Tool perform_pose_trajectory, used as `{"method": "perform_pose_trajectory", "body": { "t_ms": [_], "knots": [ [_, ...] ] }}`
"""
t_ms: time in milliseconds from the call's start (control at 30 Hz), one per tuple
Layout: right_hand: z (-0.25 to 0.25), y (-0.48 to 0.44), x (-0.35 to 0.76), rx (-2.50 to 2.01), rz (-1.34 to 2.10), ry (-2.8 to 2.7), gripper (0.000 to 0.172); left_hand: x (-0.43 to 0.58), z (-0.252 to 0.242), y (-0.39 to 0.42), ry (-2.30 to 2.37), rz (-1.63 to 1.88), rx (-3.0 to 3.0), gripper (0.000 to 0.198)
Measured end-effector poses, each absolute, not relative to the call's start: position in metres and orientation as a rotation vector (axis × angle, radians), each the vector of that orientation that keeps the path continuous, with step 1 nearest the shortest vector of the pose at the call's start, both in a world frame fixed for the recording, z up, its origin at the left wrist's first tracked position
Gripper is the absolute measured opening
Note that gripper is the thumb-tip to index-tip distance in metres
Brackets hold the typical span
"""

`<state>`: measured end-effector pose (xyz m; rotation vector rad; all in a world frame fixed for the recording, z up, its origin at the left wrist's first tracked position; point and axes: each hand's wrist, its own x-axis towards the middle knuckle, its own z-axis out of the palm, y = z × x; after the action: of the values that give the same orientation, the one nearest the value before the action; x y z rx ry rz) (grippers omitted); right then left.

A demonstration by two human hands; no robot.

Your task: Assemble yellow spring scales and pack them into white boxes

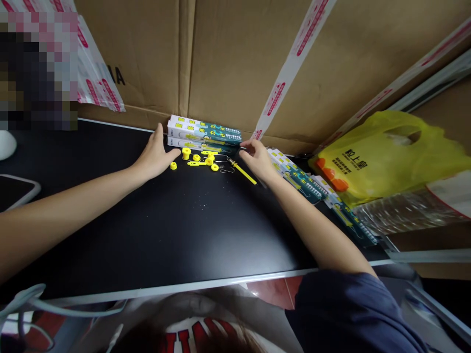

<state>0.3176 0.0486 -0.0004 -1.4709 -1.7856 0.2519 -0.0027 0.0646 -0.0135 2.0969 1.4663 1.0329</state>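
- The left hand is held at the left end of the stacked printed boxes, thumb and fingers spread, with nothing gripped between them; the thumb is pointed toward the yellow spool.
- The right hand is placed at the right end of the same stack, thumb and index finger curled toward the corner; whether the boxes are pinched or merely touched cannot be told.
- Between the 2 hands, just in front of the stack, loose yellow pieces are scattered: the spool, a small yellow cap and, near the right hand, a slim yellow rod, slanted across the tabletop.
- Beyond the right wrist, 2 more groups of boxes are laid out, the nearer group and the farther group.
- Beside them, a yellow plastic bag is seen, orange shapes showing through.
- The black table is backed by brown cardboard, crossed by printed tape.
- At far left, a phone is partly cut off by the frame.
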Motion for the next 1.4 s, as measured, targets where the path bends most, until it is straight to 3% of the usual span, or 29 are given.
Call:
{"method": "perform_pose_trajectory", "body": {
  "t_ms": [100, 267, 367, 567, 700, 1100, 1267, 1333, 1400],
  "knots": [
    [0.008, 0.027, 0.34, -1.548, 0.013, -1.905, 0.018, 0.004, 0.002, 0.019, 1.415, 0.998, 2.121, 0.093],
    [0.02, 0.007, 0.394, -1.903, -0.374, -1.83, 0.016, 0.016, 0.013, -0.061, 1.111, 0.797, 2.581, 0.077],
    [0.023, 0.006, 0.41, -2.001, -0.381, -1.804, 0.015, 0.016, 0.003, -0.072, 1.045, 0.627, 2.878, 0.066],
    [0.027, 0.001, 0.374, -1.688, -0.412, -1.959, 0.015, 0.012, -0.014, -0.05, 1.099, 0.22, 2.841, 0.095],
    [0.03, -0.008, 0.348, -1.519, -0.37, -2.062, 0.012, 0.02, -0.012, -0.042, 1.173, 0.021, 2.754, 0.103],
    [0.038, -0.015, 0.339, -1.447, -0.232, -2.129, 0.01, 0.116, -0.015, -0.046, 0.68, 0.115, 2.806, 0.099],
    [0.031, -0.012, 0.341, -1.419, -0.219, -2.184, 0.011, 0.131, -0.01, -0.1, 0.144, 0.157, 2.728, 0.098],
    [0.029, -0.01, 0.342, -1.426, -0.212, -2.204, 0.011, 0.128, -0.007, -0.133, -0.138, 0.164, 2.619, 0.087],
    [0.027, -0.01, 0.343, -1.43, -0.21, -2.217, 0.011, 0.121, -0.005, -0.163, -0.428, 0.081, 2.452, 0.059]
  ]
}}
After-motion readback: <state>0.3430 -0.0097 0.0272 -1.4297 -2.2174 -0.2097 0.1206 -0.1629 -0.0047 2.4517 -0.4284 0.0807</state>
